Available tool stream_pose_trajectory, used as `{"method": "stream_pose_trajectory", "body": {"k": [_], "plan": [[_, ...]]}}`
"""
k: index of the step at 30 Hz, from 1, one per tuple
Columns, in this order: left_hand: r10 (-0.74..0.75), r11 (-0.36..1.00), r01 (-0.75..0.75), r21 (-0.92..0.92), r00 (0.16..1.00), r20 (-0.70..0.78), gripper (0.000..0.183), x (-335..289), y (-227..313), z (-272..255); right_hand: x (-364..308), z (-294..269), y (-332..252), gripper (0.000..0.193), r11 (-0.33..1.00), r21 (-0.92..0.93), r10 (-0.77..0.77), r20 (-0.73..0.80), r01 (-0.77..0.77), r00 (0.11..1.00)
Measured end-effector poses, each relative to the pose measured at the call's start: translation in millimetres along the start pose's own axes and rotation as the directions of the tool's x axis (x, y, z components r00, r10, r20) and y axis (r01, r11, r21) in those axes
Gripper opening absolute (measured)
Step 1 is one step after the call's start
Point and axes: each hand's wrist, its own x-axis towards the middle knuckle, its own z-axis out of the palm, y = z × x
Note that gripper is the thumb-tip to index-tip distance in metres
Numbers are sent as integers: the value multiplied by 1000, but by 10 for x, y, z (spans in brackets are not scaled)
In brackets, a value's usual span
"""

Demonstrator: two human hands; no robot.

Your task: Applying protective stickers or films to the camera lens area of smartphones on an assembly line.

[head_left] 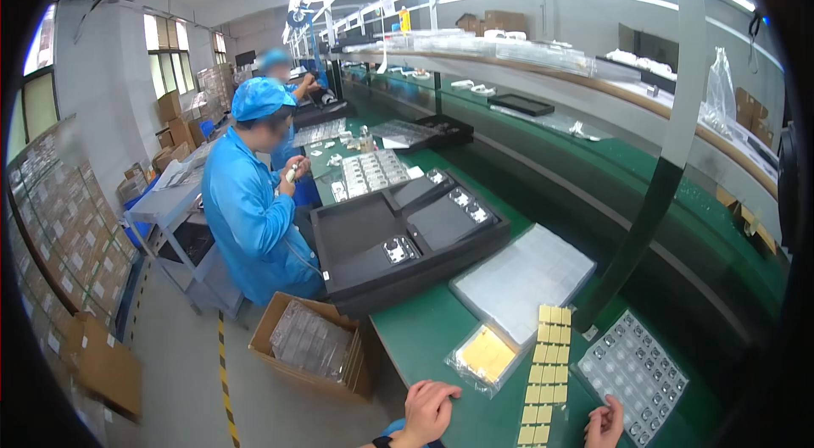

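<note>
Far to the left, a co-worker (254, 219) in blue clothes and a blue cap stands by the green worktop (415, 325) and holds a small pale thing up in both hands. Next comes an open brown box (292, 359) on the floor with see-through plastic trays (309, 338) in it. Right of the box, a big black tray (360, 261) sits on the worktop. Near the lower edge, the person's left hand (430, 411) comes up with its back showing and a dark band at the wrist. It rests at the worktop's near edge. Its fingers are bent a little and loose, not wide, and the tips point right and touch the green top. Just above it lies a clear bag (486, 354) with yellow pieces inside, and past that a big flat whitish sheet (530, 274). Then a long strip of yellow squares (545, 367) lies between the two hands. The right hand (604, 424) is low down, just right of the strip. Its fingers are curled in, with a narrow gap, and one cannot tell if they hold anything. Just beside it, on the right, lies a clear tray of small round parts (636, 376), tilted on the worktop.
</note>
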Motion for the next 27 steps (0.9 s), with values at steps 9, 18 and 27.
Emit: {"method": "stream_pose_trajectory", "body": {"k": [9,18,27], "plan": [[89,996,-88,16,993,-73,19,163,88,47,87,24,-92,23,992,73,104,8,-105,994],[103,995,-102,17,991,-89,17,113,88,0,17,18,-167,22,992,45,120,43,-122,992],[79,997,-80,-8,993,-90,17,102,65,-7,23,20,-213,21,991,38,126,62,-128,990]]}}
